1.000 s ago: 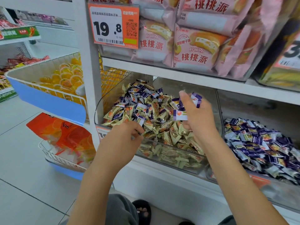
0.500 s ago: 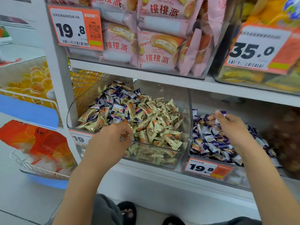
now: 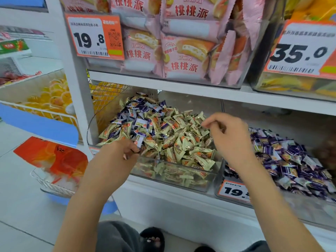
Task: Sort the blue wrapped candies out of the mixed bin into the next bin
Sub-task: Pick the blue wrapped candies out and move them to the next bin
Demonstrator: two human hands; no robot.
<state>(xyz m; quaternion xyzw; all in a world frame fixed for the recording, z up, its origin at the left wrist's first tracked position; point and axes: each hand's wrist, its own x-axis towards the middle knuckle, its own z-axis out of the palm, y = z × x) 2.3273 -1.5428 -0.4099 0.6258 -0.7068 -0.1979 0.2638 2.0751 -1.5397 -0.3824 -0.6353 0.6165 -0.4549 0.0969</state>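
Shop shelving seen from above, hands reaching into candy bins. Mixed bin (image 3: 181,180) of clear plastic at the centre, heaped with cream wrapped candies (image 3: 183,142) toward 4 o'clock of the pile and blue wrapped candies (image 3: 140,113) gathered toward 10 o'clock. Next bin (image 3: 234,192) just beside it at 3 o'clock, walls touching, filled with blue and purple wrapped candies (image 3: 291,160), a 19-something price tag (image 3: 234,191) on its front, partly hidden by the forearm.

Left hand (image 3: 116,157) at 7 o'clock of the mixed pile, over the bin's front rim, fingers curled down into the candies, seemingly pinching at wrappers; exactly what lies in the grasp cannot be told. Right hand (image 3: 227,131) hovering at 3 o'clock of the pile, above the wall shared by the two bins, fingers loosely curled, thumb and forefinger nearly meeting, nothing visible between them.

On the shelf above, at 12 o'clock, pink snack packs (image 3: 185,57) behind an orange 19.8 price tag (image 3: 94,37); at 2 o'clock a 35.0 tag (image 3: 300,51). At 9 o'clock, a wire basket (image 3: 36,110) of yellow sweets. At 6 o'clock, a dark slipper (image 3: 152,239) with toes showing
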